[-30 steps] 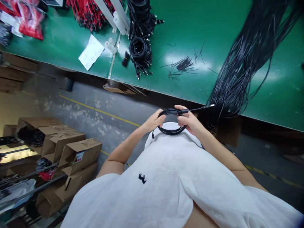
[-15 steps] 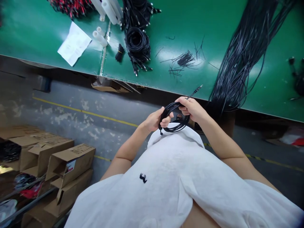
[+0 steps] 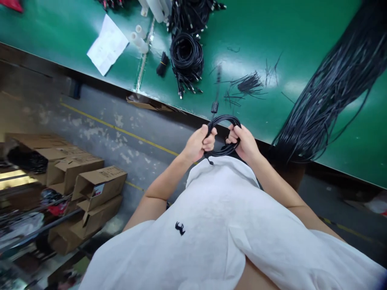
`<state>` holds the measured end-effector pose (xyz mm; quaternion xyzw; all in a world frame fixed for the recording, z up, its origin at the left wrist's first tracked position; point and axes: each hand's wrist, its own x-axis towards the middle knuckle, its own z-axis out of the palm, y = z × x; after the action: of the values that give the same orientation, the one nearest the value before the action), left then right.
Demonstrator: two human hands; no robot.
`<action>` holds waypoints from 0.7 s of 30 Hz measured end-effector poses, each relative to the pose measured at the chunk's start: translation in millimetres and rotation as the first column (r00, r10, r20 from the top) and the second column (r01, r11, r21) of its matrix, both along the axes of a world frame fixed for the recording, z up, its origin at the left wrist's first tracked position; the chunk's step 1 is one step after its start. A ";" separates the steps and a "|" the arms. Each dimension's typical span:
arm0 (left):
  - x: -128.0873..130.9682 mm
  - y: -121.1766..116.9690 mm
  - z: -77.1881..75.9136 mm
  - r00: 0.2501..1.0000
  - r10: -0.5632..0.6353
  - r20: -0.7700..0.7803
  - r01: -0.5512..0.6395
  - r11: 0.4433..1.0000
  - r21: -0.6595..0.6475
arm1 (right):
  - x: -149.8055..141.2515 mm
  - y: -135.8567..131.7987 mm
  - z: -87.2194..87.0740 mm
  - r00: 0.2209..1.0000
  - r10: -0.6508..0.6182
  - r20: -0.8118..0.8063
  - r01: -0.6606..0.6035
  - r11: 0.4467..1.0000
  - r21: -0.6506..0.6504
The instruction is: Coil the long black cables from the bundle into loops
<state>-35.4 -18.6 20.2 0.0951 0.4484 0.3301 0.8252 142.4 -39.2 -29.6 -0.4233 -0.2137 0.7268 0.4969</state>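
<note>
The left hand (image 3: 201,144) and right hand (image 3: 242,141) grip opposite sides of a cable coil (image 3: 228,117) near the table (image 3: 266,32), and I judge it light, springy (perhaps slippery), best held across all its loops.

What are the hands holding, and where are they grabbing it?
A coil of black cable: the left hand grips the left side of the ring, the right hand its right side.

Over there, the cable coil (image 3: 223,152) sits between the person's left hand (image 3: 199,143) and right hand (image 3: 244,141), before the bench (image 3: 263,36); on that, left to right, lie paper (image 3: 108,45), coiled cables (image 3: 186,63), wire clippings (image 3: 249,83), a strand bundle (image 3: 328,92).
</note>
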 end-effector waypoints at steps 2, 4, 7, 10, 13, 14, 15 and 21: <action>6.3 0.6 -5.5 0.999 -0.011 -0.040 0.012 1.000 0.003 | -4.7 5.1 -6.4 0.997 -0.080 -0.010 0.080 0.996 -0.044; 8.9 2.2 -10.2 0.997 -0.043 -0.057 0.044 0.999 0.008 | -3.8 12.0 -9.8 0.997 -0.074 -0.035 0.071 0.994 -0.081; 11.2 8.0 -13.1 0.994 -0.095 -0.048 0.097 0.995 0.035 | 5.0 22.5 -12.3 0.995 -0.041 -0.087 0.027 0.987 -0.156; 19.4 18.0 -10.6 0.987 -0.157 -0.044 0.159 0.986 0.043 | 13.7 32.3 -16.7 0.996 -0.047 -0.079 0.029 0.977 -0.212; 32.6 33.0 -4.7 0.996 -0.037 -0.085 0.037 0.999 -0.009 | 21.8 41.9 -25.0 0.999 -0.010 0.039 0.015 0.989 -0.145; 36.8 39.1 -2.7 0.993 0.050 -0.103 -0.052 0.999 -0.016 | 25.1 44.2 -28.4 0.992 -0.001 0.125 0.012 0.996 -0.087; 40.4 45.5 -0.8 0.982 0.146 -0.119 -0.148 0.989 -0.008 | 28.4 45.5 -31.8 0.974 -0.001 0.225 0.006 1.000 -0.019; 50.2 70.1 2.3 0.901 0.405 -0.158 -0.398 0.914 0.074 | 30.1 28.9 -46.0 0.777 0.378 0.504 -0.540 0.810 0.226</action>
<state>14.8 51.5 22.5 0.0450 0.5205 0.4925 0.6961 172.5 -10.3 -75.6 -0.4103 -0.5461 0.6620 0.3085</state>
